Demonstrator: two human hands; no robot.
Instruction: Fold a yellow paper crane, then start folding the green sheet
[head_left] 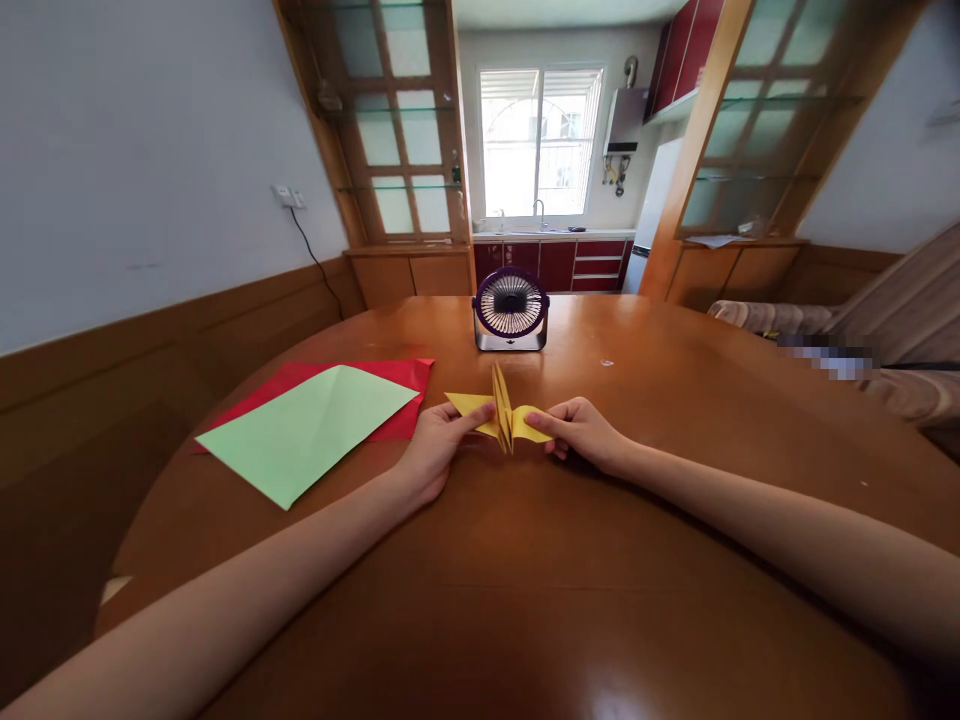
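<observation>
Forearms stretch out from the near edge over a round wooden table (525, 600). The left hand (435, 445) pinches the left flap of a folded yellow paper (504, 418), forefinger laid along it. The right hand (581, 430) has its fingers closed on the right flap. Between the two hands a pointed fold of the paper stands upright, and the paper rests on the table just ahead of the knuckles. Left of the left hand lies a green sheet (307, 425) on top of a red sheet (397, 385). Farther back stands a small fan (511, 308), and beyond it a kitchen window (540, 140).
</observation>
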